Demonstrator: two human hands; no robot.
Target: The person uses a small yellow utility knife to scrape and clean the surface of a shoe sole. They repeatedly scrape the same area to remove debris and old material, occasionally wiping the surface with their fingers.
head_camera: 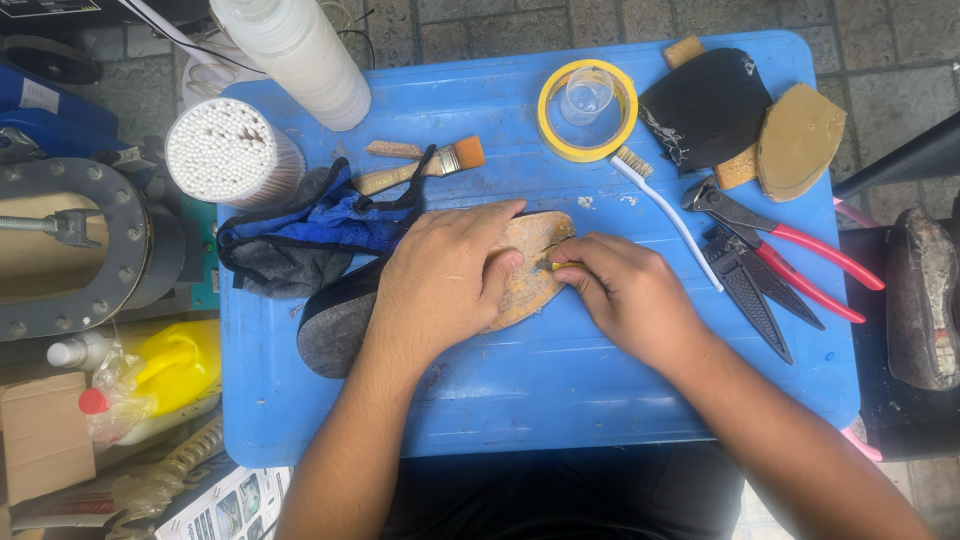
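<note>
At the centre of the frame the upturned shoe with its tan, glue-stained sole (530, 268) lies lengthwise from lower left to upper right on the blue plastic table (560, 380), the left hand (440, 280) pressing flat on its middle while the right hand (625, 290), nearer the toe, pinches a small yellow tool (549, 266) against the sole.
</note>
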